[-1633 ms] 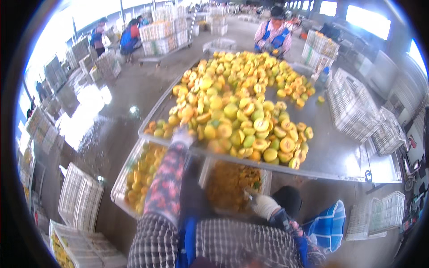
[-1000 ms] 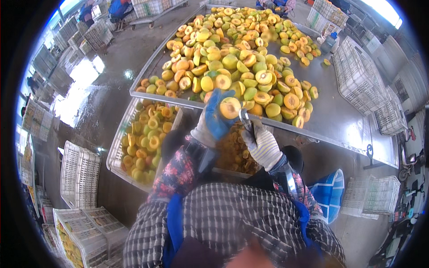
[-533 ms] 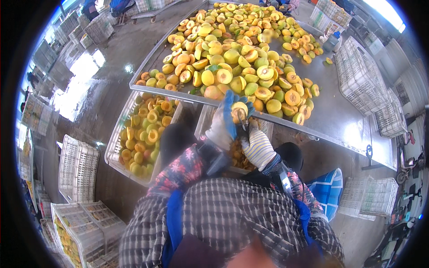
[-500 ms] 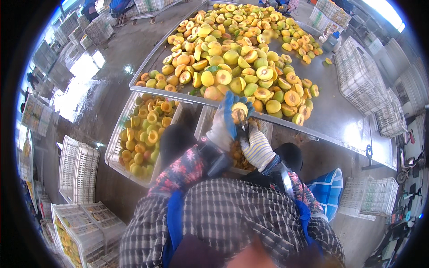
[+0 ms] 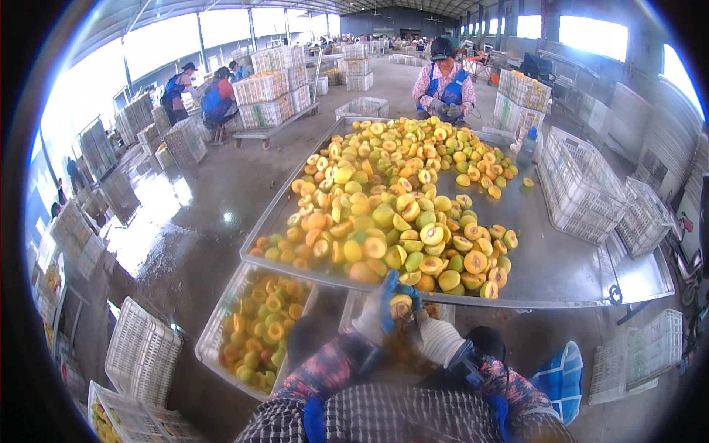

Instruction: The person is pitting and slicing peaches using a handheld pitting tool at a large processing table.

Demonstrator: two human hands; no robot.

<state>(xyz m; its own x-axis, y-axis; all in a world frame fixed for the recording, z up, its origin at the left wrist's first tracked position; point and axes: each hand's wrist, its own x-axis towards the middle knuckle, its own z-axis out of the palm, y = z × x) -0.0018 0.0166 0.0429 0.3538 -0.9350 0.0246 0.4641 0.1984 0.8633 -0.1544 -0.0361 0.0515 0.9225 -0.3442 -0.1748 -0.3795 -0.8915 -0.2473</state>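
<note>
My left hand (image 5: 375, 316), in a white and blue glove, grips a yellow peach half (image 5: 401, 306) just off the near edge of the metal table (image 5: 561, 266). My right hand (image 5: 437, 340), in a white glove, presses against the same fruit with its fingers closed on a thin dark tool; only the tool's tip shows. Both hands hover over a white crate (image 5: 354, 306) of fruit pieces below the table. A big heap of yellow, green and orange peaches (image 5: 391, 192), whole and halved, covers the table just beyond my hands.
A second white crate (image 5: 221, 325) of peach halves stands at lower left. Empty crates (image 5: 583, 192) are stacked at the table's right. A person (image 5: 445, 81) works at the far end, others (image 5: 218, 96) sit at the back left. The floor is wet concrete.
My left hand reached into the heap, came back with a peach and met my right hand at the table's edge. My head has since lifted, so the far hall shows.
</note>
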